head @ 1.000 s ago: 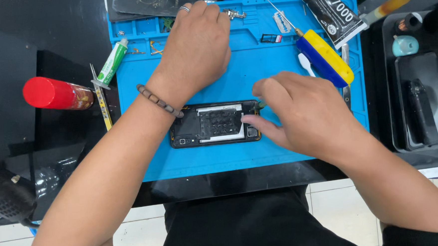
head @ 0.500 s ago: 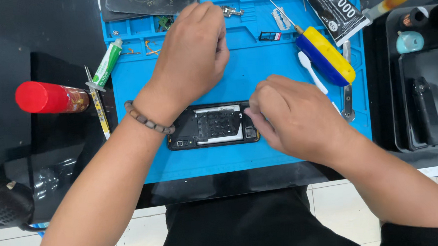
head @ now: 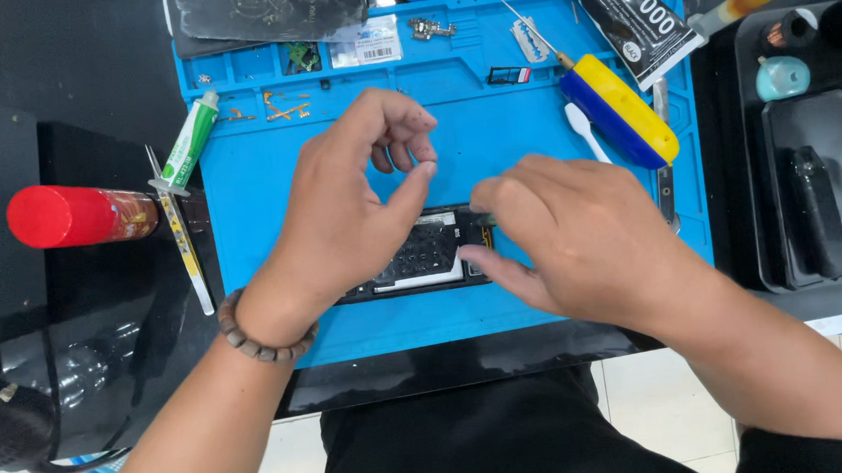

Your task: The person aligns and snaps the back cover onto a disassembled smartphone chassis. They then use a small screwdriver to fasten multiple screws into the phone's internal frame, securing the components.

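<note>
Item: opened phone (head: 422, 256), lying flat on the blue mat (head: 247, 207) on the worktop, near centre, partly hidden under both hands.
Left hand (head: 352, 211): hovering over the phone's left half, fingers curled, thumb and forefinger close but pinching nothing visible.
Right hand (head: 575, 238): fingers pressed onto the phone's right end.
Risk: uneven pressure could crack or shift internal parts; loose screws (head: 280, 109) far left may scatter.

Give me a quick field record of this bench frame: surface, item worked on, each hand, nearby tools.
surface: blue work mat
item: opened phone, lying flat on the mat
left hand: over the phone, thumb and fingers curled, nothing visibly held
right hand: fingertips at the phone's right end
tools: yellow-and-blue screwdriver, white spudger, green-and-white tube, red can
</note>
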